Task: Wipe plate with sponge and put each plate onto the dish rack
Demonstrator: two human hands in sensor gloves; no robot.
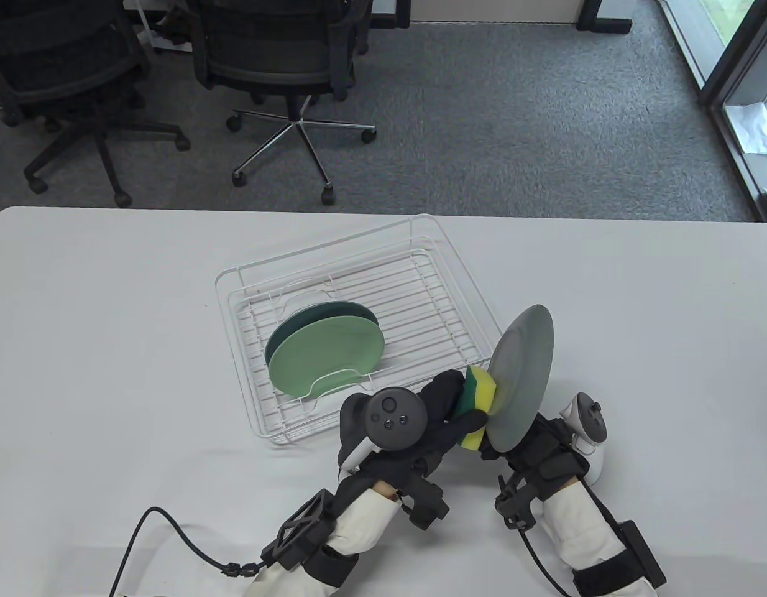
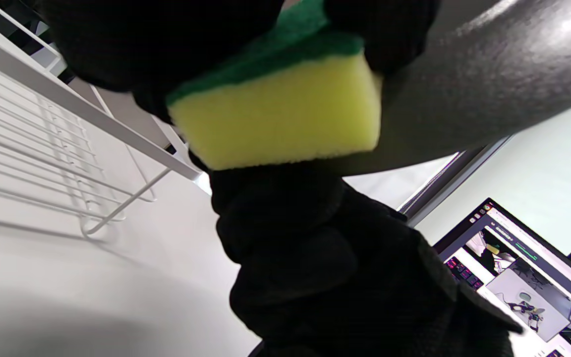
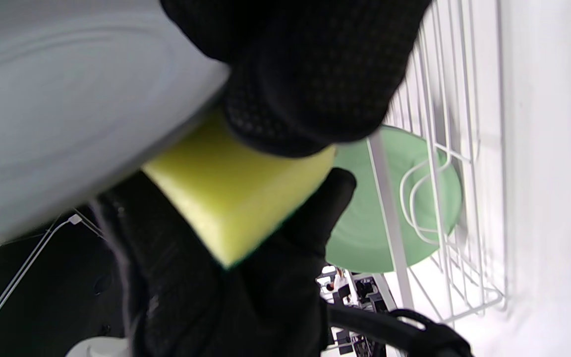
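Two plates already stood in the dish rack (image 1: 352,323), a light green plate (image 1: 327,354) in front and a dark green plate (image 1: 309,314) close behind it, both leaning in the wire slots toward the rack's near left part. The rest of the rack held nothing that I could see.

A third one, the grey plate (image 1: 521,376), was up off the bench (image 1: 110,348), tilted nearly on edge just beside the rack's near right corner. The right hand (image 1: 532,448) held it from below, with the thumb curled over its lower rim as the right wrist view showed. The left hand (image 1: 439,410) had its fingers clamped round the sponge (image 1: 477,404), yellow foam with a green scrub side against the glove, and the yellow face was pressed flat to the grey plate's surface near its lower edge.

So this looked like the wiping step for the third plate, and I would judge the task well along, with two of the plates racked. The next move probably called for carrying the sponge across the rest of the plate's face while the right hand kept it steady, then swinging the plate over the rack wall and lowering it upright into a free slot behind or beside the green pair without knocking them.

Beyond the bench stood some office chairs (image 1: 284,62) on grey carpet.
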